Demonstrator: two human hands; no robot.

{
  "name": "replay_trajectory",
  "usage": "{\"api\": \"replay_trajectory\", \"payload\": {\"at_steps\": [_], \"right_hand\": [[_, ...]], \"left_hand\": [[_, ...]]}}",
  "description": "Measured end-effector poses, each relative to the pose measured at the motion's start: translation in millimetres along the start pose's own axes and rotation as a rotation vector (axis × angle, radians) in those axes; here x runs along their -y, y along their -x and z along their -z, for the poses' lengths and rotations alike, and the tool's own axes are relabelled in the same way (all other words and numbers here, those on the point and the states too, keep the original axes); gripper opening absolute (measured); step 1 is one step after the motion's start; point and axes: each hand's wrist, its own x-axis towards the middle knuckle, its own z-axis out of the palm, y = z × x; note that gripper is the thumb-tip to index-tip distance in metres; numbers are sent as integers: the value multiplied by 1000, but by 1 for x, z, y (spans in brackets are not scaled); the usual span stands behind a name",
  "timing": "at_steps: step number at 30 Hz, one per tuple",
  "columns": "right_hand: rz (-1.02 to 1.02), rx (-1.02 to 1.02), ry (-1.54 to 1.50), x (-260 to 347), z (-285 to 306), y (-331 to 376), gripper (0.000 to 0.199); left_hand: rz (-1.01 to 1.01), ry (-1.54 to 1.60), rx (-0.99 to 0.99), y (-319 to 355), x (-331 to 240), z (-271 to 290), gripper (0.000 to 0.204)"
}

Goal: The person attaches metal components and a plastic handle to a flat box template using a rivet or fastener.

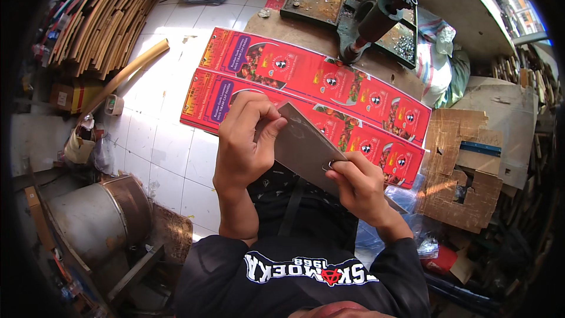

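A flat grey-brown sheet (301, 147), stiff-looking and longer than it is wide, is held up at a slant in front of my chest. Its far left corner is by the pinched thumb and fingers of my left hand (242, 141). At the opposite end, my right hand (364, 185) grips the edge, with the thumb beside a small metal ring (328, 166) that looks like an eyelet. Just beyond lie two rows of long red printed strips (306, 69), side by side on a brown board. My left hand and the sheet cover part of the nearer row (400, 165).
A dark hand press (376, 20) stands over the far strips, flanked by metal trays (312, 1) of small parts. Stacked cardboard (112, 17) and a cardboard tube (132, 70) are at left, above a metal drum (88, 212). Torn cardboard (462, 200) lies at right.
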Motion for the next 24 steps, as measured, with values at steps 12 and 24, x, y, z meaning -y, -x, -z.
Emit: {"api": "replay_trajectory", "payload": {"at_steps": [12, 24], "right_hand": [[-36, 30, -52, -5, 7, 5, 12], [-229, 30, -45, -14, 23, 0, 8]], "left_hand": [[-88, 92, 136, 0, 22, -6, 21], [-145, 439, -46, 6, -15, -13, 7]]}}
